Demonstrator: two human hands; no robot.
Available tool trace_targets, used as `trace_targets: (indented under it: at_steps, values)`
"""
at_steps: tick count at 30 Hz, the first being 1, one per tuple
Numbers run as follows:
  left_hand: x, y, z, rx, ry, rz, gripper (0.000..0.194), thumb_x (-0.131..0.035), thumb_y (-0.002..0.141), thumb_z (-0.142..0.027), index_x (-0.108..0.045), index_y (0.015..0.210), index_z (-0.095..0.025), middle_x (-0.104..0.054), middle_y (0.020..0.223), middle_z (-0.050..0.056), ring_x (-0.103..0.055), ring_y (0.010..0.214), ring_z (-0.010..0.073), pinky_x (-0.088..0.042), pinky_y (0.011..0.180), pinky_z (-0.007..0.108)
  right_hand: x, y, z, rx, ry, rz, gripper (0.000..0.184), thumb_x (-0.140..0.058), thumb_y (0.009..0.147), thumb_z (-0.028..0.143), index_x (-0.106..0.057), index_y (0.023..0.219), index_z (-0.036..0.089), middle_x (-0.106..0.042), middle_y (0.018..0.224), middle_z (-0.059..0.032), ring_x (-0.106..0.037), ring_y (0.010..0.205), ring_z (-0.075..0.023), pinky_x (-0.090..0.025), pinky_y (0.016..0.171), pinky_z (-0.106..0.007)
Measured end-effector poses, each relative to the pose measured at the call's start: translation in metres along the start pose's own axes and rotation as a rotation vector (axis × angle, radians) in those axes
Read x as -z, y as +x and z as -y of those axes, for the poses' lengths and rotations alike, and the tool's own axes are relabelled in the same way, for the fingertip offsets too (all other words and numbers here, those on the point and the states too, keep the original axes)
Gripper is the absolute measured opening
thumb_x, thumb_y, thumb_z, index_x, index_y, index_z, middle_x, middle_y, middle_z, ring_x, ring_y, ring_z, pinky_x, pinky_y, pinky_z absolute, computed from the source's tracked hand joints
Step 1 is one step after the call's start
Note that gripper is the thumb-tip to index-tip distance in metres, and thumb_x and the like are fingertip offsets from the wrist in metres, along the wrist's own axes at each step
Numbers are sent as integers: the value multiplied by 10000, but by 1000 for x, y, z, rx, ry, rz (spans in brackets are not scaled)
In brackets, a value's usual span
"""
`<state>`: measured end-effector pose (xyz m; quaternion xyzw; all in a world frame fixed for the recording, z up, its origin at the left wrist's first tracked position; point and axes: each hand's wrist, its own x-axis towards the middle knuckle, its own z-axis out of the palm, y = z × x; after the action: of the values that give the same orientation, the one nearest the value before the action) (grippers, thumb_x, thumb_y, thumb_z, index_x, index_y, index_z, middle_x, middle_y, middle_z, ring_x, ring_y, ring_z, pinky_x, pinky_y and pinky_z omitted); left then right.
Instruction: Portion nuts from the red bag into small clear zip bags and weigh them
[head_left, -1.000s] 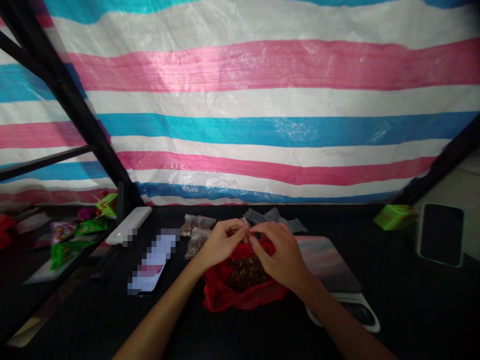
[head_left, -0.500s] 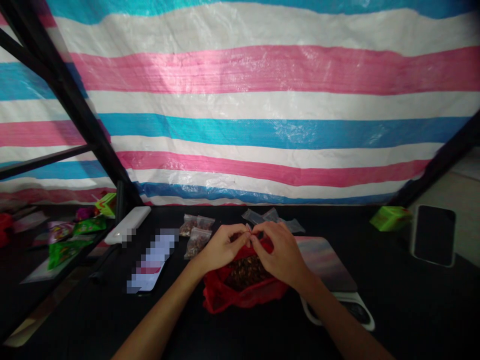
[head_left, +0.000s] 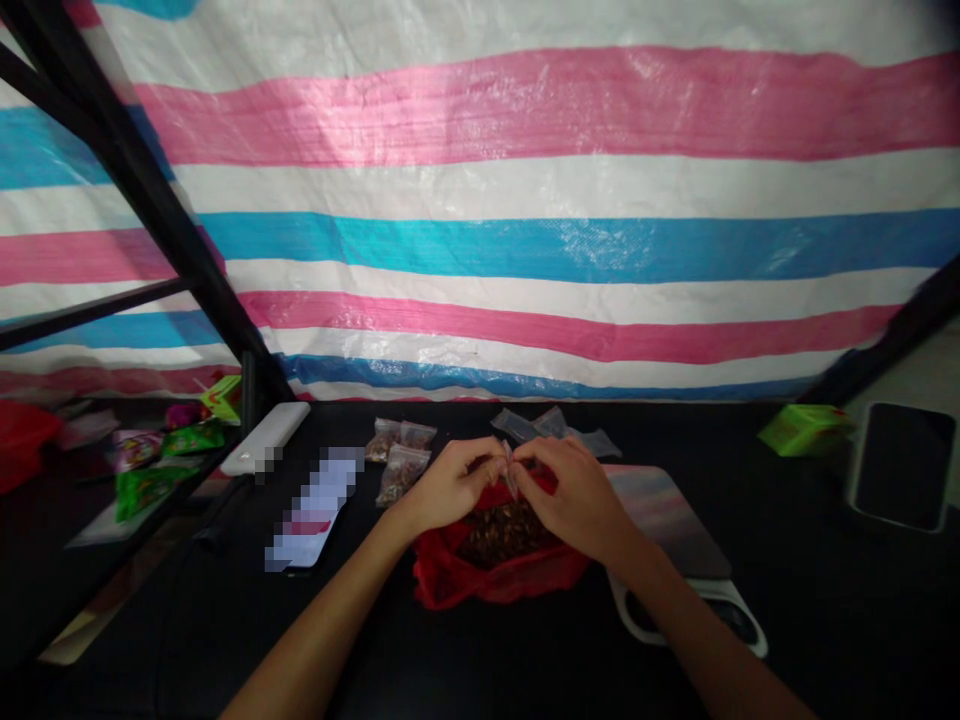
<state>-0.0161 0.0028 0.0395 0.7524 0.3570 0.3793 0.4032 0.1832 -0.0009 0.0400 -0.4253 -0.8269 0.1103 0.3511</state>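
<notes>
My left hand [head_left: 463, 484] and my right hand [head_left: 564, 492] meet above a red plastic bag [head_left: 495, 585]. Between their pinched fingertips is a small clear plastic bag [head_left: 511, 472], mostly covered by the fingers; whether anything is inside it I cannot tell. The red bag lies open, with brown seed-like pieces [head_left: 504, 532] heaped in it. Left of my left hand lie several small filled zip bags [head_left: 401, 474]. Beyond my right hand, flat clear bags [head_left: 555, 424] lie on the black table [head_left: 420, 670].
A kitchen scale [head_left: 675, 530] sits beneath my right forearm. A lit phone [head_left: 319, 520] and a white device [head_left: 266, 438] lie to the left, near colourful packets [head_left: 154, 490]. On the right stand a green box [head_left: 802, 430] and a dark-screened device [head_left: 900, 465]. Striped sheeting [head_left: 525, 240] hangs behind.
The view has shifted slightly, so everything sits a little further right. The fingertips have parted slightly, and more of the small clear bag shows between them.
</notes>
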Motion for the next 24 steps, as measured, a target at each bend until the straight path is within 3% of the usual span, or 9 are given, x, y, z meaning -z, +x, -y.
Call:
trace_targets:
  at_steps: [7,14,18,21,24]
  values:
    - [-6,-1,4,26,122,-52,192,-559,888,-204,-514,703,-180,-455,655,-53,-389,619,98,-308,590,222,-3,0,1,61,-87,-32,81,-653,887,188,-634,823,233,-722,808,19,-646,808,-191,-347,826,-370]
    - [-9,-2,-1,34,383,-81,172,-588,787,-124,-509,648,-186,-540,630,-46,-458,598,103,-281,580,234,-7,1,-10,57,-181,-116,157,-596,801,119,-511,729,230,-609,695,35,-568,694,-169,-340,773,-347]
    - [-11,-4,-7,-5,450,-103,164,-596,762,-112,-506,648,-188,-554,632,-45,-485,599,108,-286,595,247,-2,3,-15,53,-233,-165,135,-608,812,148,-533,735,229,-625,722,26,-592,727,-179,-348,826,-365]
    - [-10,-3,-6,47,312,-149,271,-558,877,-240,-467,626,-196,-502,592,-38,-452,565,111,-284,559,252,1,2,-11,104,-238,-198,111,-613,859,173,-580,771,232,-661,746,15,-621,767,-192,-354,862,-379]
    - [-6,-1,-3,263,-33,-188,493,-320,1014,-557,-469,693,-213,-505,543,-33,-426,452,108,-274,465,250,4,1,-5,147,-176,-244,85,-613,905,187,-620,837,238,-713,791,15,-655,779,-184,-369,870,-377]
